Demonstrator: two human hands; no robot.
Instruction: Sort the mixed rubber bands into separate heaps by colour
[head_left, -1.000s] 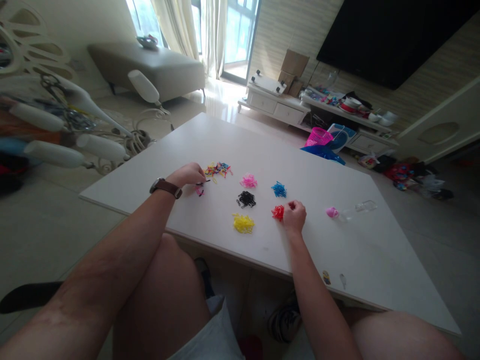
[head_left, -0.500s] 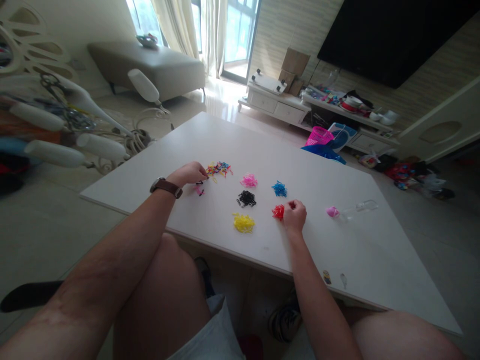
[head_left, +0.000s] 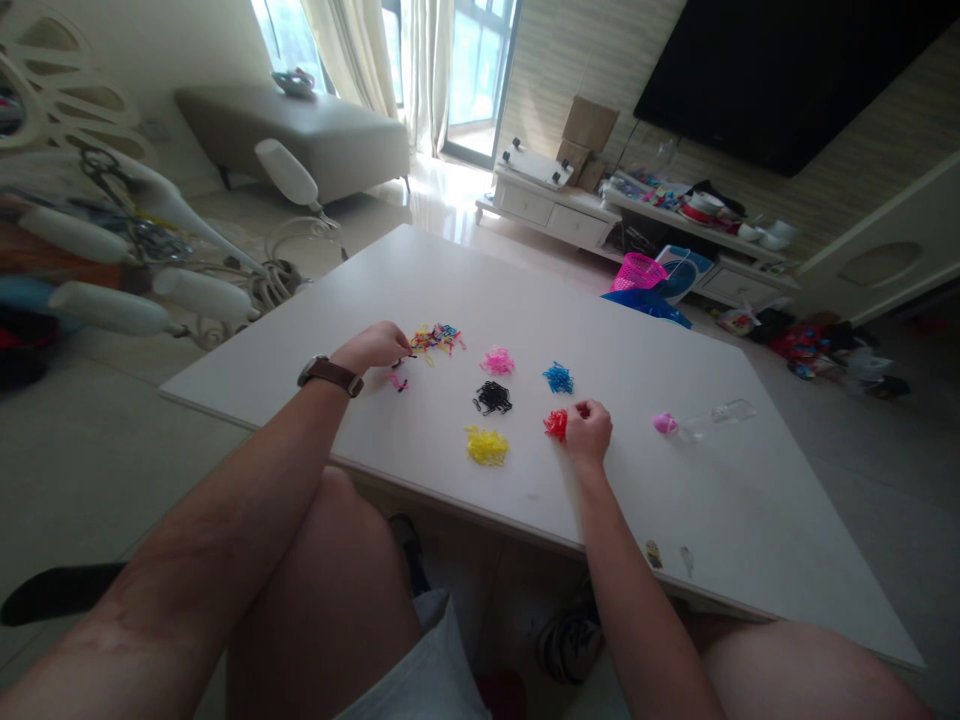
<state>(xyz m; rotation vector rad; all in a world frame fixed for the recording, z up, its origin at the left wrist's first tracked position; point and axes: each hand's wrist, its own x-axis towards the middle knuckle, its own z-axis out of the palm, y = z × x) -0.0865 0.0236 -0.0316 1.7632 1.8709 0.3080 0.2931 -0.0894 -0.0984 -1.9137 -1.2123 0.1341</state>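
My left hand [head_left: 381, 345] is closed in a pinch beside a mixed pile of small coloured loops [head_left: 439, 338], with a small black loop [head_left: 410, 355] at its fingertips. Below it lie several pink and black loops [head_left: 397, 383]. My right hand [head_left: 589, 432] rests with curled fingers against the red pile [head_left: 556, 425]; whatever is in those fingers is hidden. Between the hands are a pink pile [head_left: 497, 361], a black pile [head_left: 493, 398] and a yellow pile [head_left: 487, 446]. Beyond my right hand is a blue pile [head_left: 559, 378].
On the white table [head_left: 465, 270], a clear container [head_left: 716, 415] lies at the right next to a pink rounded object [head_left: 664, 424]. Two small flat pieces, one a yellow figure [head_left: 654, 554], lie near the front edge. A white lamp [head_left: 285, 172] stands by the left edge.
My left hand has shifted very slightly left, and the black loop shows more clearly at its fingertips. My right hand has barely moved.
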